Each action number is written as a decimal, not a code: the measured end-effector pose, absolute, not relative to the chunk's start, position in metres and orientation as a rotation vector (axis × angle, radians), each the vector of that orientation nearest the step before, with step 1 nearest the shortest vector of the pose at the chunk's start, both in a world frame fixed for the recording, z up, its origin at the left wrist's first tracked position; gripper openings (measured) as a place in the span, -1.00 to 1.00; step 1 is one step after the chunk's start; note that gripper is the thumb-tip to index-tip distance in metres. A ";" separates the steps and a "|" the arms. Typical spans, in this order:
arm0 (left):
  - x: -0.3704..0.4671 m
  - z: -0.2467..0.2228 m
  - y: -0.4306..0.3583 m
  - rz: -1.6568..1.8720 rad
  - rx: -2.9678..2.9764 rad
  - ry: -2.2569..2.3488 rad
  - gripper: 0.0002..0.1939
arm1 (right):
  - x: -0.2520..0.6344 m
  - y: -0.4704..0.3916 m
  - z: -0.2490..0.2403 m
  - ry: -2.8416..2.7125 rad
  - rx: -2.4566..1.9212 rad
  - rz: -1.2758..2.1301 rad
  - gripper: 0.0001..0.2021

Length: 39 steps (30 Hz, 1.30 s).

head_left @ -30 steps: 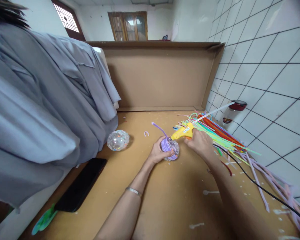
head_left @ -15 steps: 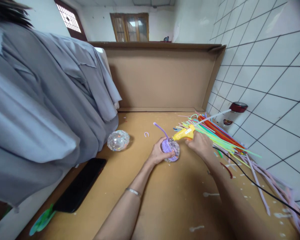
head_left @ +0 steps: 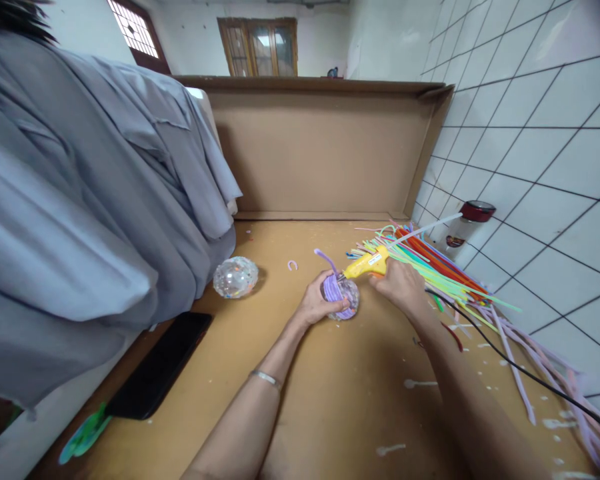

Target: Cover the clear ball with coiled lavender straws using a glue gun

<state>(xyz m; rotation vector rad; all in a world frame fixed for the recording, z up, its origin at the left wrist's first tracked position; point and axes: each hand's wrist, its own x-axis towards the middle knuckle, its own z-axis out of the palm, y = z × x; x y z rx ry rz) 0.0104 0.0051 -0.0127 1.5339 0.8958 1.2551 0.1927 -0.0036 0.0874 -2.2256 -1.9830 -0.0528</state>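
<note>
The tabletop point(head_left: 340, 413) has grey cloth point(head_left: 180, 160) hanging at its left and pipe cleaners point(head_left: 443, 275) heaped along its right. The right grip point(head_left: 403, 283) is wrapped round a glue gun point(head_left: 367, 263), pointed at the ball point(head_left: 351, 292) that the left grip point(head_left: 317, 301) clasps mid-tabletop. A clear ball point(head_left: 235, 277) sits apart, leftward. Purple strip point(head_left: 333, 289) part-covers the clasped ball; a curl point(head_left: 289, 265) lies between both.

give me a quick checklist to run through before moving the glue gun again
1. Left hand steadying the purple-wrapped ball: ok, fingers around it.
2. Right hand gripping the yellow glue gun: ok.
3. White glue stick in the gun: ok, a long piece sticks out of the rear.
4. Purple strip laid flat along its whole length: not ok, its free end sticks up.
5. Black cord clear of the ball: ok, it runs off to the right.
6. Nozzle hot: cannot tell.
</note>
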 end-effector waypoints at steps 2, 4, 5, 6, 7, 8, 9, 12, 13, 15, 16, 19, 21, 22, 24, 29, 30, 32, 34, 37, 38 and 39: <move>0.010 -0.013 0.006 1.255 1.540 0.911 -0.23 | 0.193 -0.002 0.086 -1.978 -2.231 -0.057 -0.59; 0.010 -0.014 0.006 1.258 1.535 0.918 -0.23 | 0.193 -0.001 0.084 -1.979 -2.233 -0.058 -0.59; 0.010 -0.014 0.006 1.259 1.531 0.919 -0.23 | 0.193 -0.001 0.083 -1.980 -2.235 -0.055 -0.59; 0.010 -0.014 0.005 1.259 1.529 0.918 -0.22 | 0.192 0.000 0.083 -1.980 -2.238 -0.050 -0.59; 0.011 -0.013 0.005 1.259 1.528 0.917 -0.22 | 0.192 0.000 0.082 -1.979 -2.241 -0.044 -0.59; 0.011 -0.013 0.005 1.260 1.529 0.916 -0.22 | 0.192 0.001 0.082 -1.977 -2.244 -0.037 -0.58; 0.011 -0.013 0.005 1.261 1.532 0.913 -0.22 | 0.192 0.001 0.082 -1.973 -2.247 -0.033 -0.58; 0.011 -0.011 0.004 1.262 1.539 0.892 -0.23 | 0.193 0.001 0.082 -1.961 -2.249 -0.034 -0.58; 0.010 -0.011 0.004 1.263 1.539 0.885 -0.23 | 0.194 0.001 0.083 -1.955 -2.246 -0.040 -0.58; 0.010 -0.011 0.004 1.264 1.544 0.881 -0.23 | 0.196 0.000 0.084 -1.949 -2.232 -0.049 -0.58; 0.010 -0.011 0.004 1.266 1.550 0.885 -0.23 | 0.197 0.000 0.085 -1.949 -2.224 -0.049 -0.59; 0.010 -0.012 0.005 1.267 1.566 0.895 -0.22 | 0.197 0.000 0.086 -1.958 -2.216 -0.039 -0.59; 0.010 -0.013 0.006 1.262 1.564 0.896 -0.22 | 0.196 0.000 0.085 -1.969 -2.223 -0.044 -0.59; 0.010 -0.013 0.006 1.259 1.563 0.897 -0.22 | 0.195 0.001 0.085 -1.976 -2.226 -0.048 -0.58; 0.010 -0.013 0.006 1.258 1.562 0.900 -0.22 | 0.194 0.001 0.083 -1.990 -2.229 -0.058 -0.56; 0.010 -0.012 0.005 1.253 1.554 0.912 -0.20 | 0.193 0.001 0.081 -1.975 -2.245 -0.058 -0.55; 0.010 -0.011 0.005 1.252 1.550 0.908 -0.19 | 0.193 0.001 0.081 -1.974 -2.243 -0.056 -0.55; 0.010 -0.010 0.004 1.252 1.544 0.897 -0.19 | 0.193 0.001 0.080 -1.975 -2.243 -0.054 -0.55; 0.010 -0.010 0.004 1.257 1.541 0.890 -0.19 | 0.194 0.002 0.079 -1.969 -2.252 -0.054 -0.55; 0.010 -0.011 0.005 1.263 1.543 0.889 -0.21 | 0.194 0.002 0.079 -1.969 -2.264 -0.051 -0.56; 0.010 -0.011 0.005 1.264 1.546 0.889 -0.22 | 0.194 0.002 0.079 -1.968 -2.262 -0.050 -0.57; 0.010 -0.012 0.005 1.264 1.549 0.890 -0.22 | 0.194 0.002 0.080 -1.965 -2.262 -0.050 -0.57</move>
